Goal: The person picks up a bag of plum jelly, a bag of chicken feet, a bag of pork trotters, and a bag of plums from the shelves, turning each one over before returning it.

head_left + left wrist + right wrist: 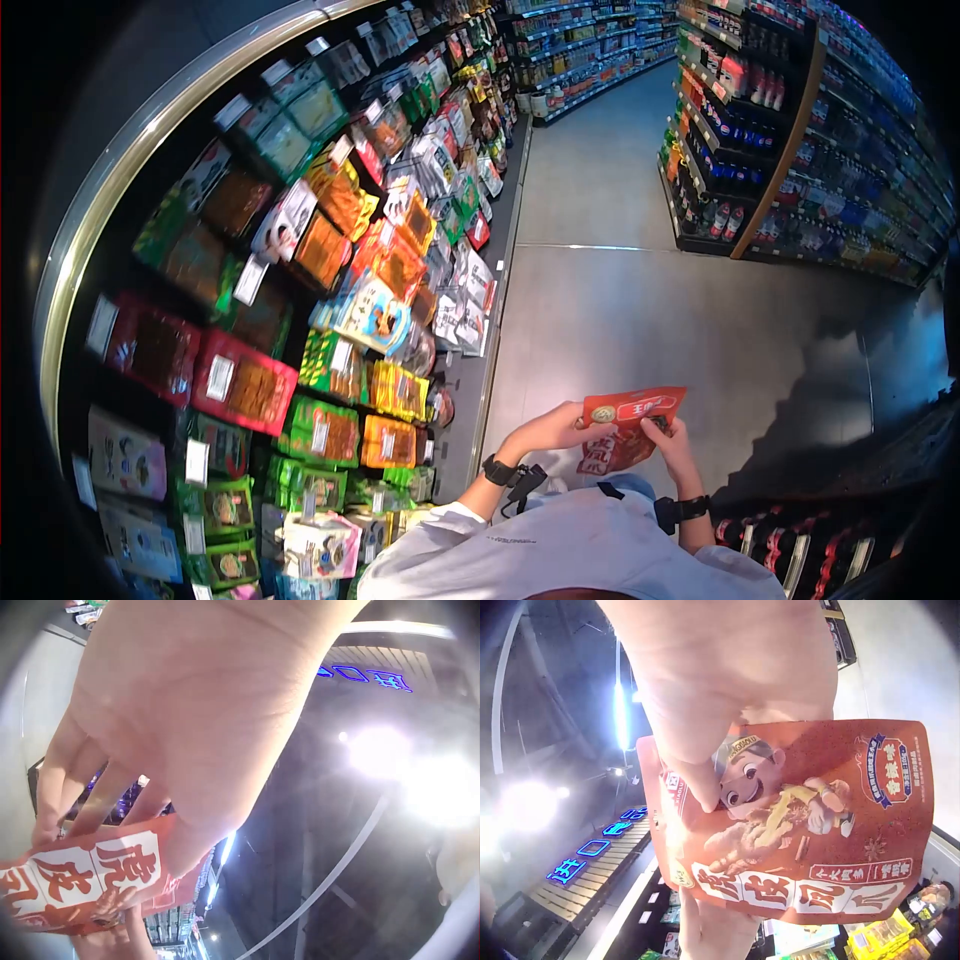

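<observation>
A red snack pouch (630, 425) with a cartoon figure and large white-panelled lettering is held up in front of the body by both hands. My left hand (560, 428) pinches its left edge; in the left wrist view the thumb lies on the printed front and the fingers reach behind. My right hand (677, 452) grips the opposite edge, its thumb pressed on the front of the pouch (810, 825) beside the cartoon face. In the right wrist view, the left hand (712, 930) shows at the pouch's lower edge.
To the left, a long sloping shelf (480, 340) is packed with bagged snacks and price tags. Ahead runs a grey floor aisle (590, 200). A drinks shelf (730, 130) stands at the right, and a rack of dark-red items (790, 545) sits close at lower right.
</observation>
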The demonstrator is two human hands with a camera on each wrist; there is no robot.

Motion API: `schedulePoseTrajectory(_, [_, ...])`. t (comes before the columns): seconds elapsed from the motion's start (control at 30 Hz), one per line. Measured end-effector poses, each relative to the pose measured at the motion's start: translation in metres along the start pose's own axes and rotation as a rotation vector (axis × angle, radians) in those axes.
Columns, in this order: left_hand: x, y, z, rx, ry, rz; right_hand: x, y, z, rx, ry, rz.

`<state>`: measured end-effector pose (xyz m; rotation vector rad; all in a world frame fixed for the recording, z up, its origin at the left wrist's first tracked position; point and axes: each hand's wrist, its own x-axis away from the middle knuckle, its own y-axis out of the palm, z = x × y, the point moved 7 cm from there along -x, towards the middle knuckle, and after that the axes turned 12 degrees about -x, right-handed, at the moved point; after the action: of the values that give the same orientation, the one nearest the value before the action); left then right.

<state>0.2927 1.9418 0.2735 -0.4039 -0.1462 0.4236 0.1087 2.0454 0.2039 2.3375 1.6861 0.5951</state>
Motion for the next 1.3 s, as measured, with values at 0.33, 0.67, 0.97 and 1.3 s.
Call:
schedulePoseTrajectory(0.33, [-0.213,-0.162,-0.055,0.153,-0.173,0.246,-0.272,-0.041,-0.036,-0.069,-0.055,-0.102])
schedulePoseTrajectory(0.67, [-0.367,-0.384,-0.117,0.625,-0.155,0.927,-0.479,-0.057,-0.15,0.012,-0.025,-0.187])
schedulePoseTrajectory(0.97, [-0.522,-0.497,-0.234,0.68,-0.241,0.808,-0.697,-0.027,-0.151,-0.1,0.039,-0.191])
schedulePoseTrajectory(1.3, [-0.701,-0.642,-0.237,0.42,-0.107,0.196,-0.947,-0.003,-0.217,-0.205,-0.013,-0.117])
